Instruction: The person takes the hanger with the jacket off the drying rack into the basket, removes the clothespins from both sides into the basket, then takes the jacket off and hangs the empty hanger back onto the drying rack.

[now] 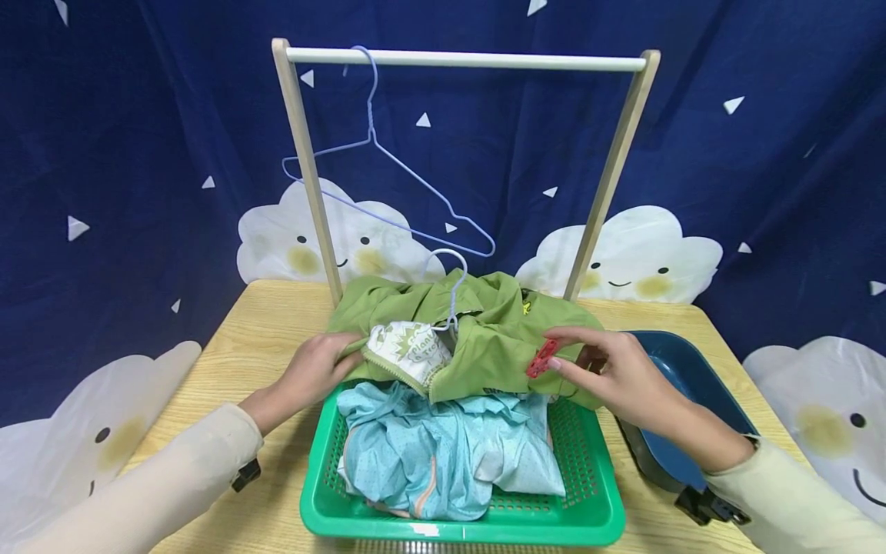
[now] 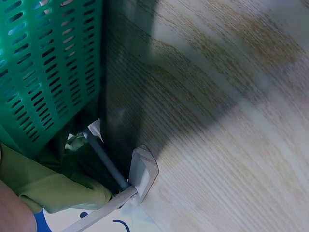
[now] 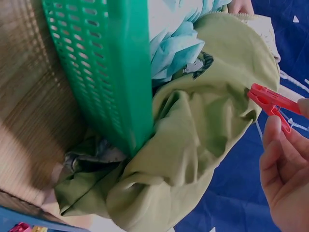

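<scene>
A green zip jacket with a white printed lining lies across the back of the green basket. My left hand pinches the jacket's front edge on the left, turning up the lining. A pale lilac hanger sits in the jacket's neck, its hook standing up. On the other side my right hand pinches a red clothespin between thumb and fingers, close over the jacket's right front. In the right wrist view the clothespin's tip overlaps the green cloth.
Light blue clothes fill the basket's front. Behind stands a wooden rack with a white bar, a second lilac hanger hooked on its left. To the right is a dark blue bin; small red and yellow items show at it.
</scene>
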Tool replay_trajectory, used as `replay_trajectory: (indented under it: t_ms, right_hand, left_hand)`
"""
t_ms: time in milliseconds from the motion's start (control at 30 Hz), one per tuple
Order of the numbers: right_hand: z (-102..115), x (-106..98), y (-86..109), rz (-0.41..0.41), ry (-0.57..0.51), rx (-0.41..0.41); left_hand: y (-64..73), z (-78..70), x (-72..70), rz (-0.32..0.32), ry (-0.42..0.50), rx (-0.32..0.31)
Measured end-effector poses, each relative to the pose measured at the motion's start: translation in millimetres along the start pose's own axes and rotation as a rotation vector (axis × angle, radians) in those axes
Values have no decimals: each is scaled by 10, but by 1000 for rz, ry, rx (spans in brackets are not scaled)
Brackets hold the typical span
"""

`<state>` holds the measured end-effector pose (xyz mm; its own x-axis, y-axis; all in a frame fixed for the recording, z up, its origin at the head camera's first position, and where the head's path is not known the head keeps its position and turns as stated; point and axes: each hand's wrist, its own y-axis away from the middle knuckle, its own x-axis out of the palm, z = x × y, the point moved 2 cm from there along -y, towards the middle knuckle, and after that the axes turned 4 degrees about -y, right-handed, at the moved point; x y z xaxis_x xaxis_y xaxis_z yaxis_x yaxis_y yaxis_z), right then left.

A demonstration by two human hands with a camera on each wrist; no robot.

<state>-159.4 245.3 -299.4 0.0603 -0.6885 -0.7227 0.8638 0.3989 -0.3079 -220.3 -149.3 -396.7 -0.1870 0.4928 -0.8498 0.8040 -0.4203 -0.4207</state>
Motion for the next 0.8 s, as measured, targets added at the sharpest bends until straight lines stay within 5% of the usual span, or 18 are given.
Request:
replay_trajectory:
  t_ms: [800]
  right_hand:
    - [-302, -263, 224, -71, 24, 73]
  left_hand:
    - [-5, -1, 3, 14, 3, -7]
